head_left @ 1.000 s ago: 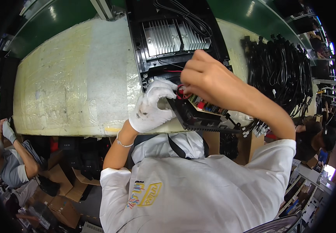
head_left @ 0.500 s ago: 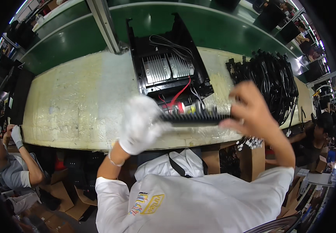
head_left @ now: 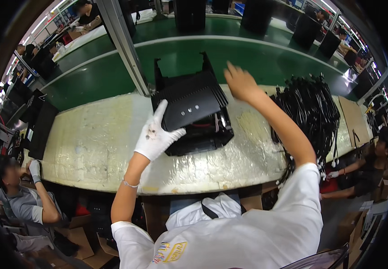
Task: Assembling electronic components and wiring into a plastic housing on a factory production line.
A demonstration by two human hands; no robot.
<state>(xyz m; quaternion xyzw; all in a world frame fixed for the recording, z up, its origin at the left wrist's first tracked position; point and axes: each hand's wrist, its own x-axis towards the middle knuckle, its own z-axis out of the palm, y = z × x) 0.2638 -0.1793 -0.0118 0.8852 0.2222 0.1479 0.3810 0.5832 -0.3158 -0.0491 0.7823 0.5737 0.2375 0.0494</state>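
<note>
A black cover panel [head_left: 191, 107] with ridged vents and three small bright holes lies askew over an open black casing [head_left: 198, 145]. My left hand [head_left: 155, 136], in a white glove marked with dark spots, grips the panel's near left corner, fingers along the left edge and thumb at the near edge. Under the panel's right side a gap shows part of the dark interior and a bit of red wire. Beyond the casing's right side, my bare right hand [head_left: 241, 83] is held in the air, slightly blurred, fingers stretched out and holding nothing.
A heap of black cables [head_left: 308, 116] with white connectors hangs over the table's front edge at right. A metal post [head_left: 124, 47] rises behind the casing, before a green conveyor [head_left: 176, 47]. Black panels [head_left: 35, 125] stand at far left. Co-workers sit at both sides.
The panel, earlier held edge-on by both hands before the casing, now covers most of its metal heat sinks and wires. My right hand has let go and moved away, farther back.
</note>
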